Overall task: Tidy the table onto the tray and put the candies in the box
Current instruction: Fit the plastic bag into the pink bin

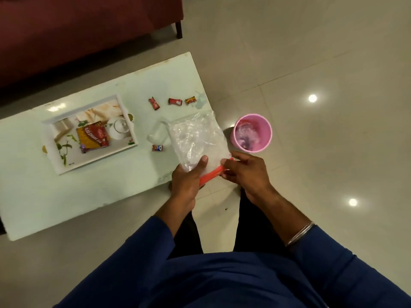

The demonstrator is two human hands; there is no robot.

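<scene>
I have both hands, left hand (189, 174) and right hand (244, 172), pinched on the red zip edge (211, 173) of the clear bag (195, 136); it looks light, limp and slippery, so that stiffer edge seems the safest hold.

A glossy floor of large pale tiles (311, 52), on which round ceiling lights are reflected, is seen beneath a low pale-green table (89, 192) with chipped edges, while a dark red sofa (77, 30) on a dark leg is set behind it.
</scene>
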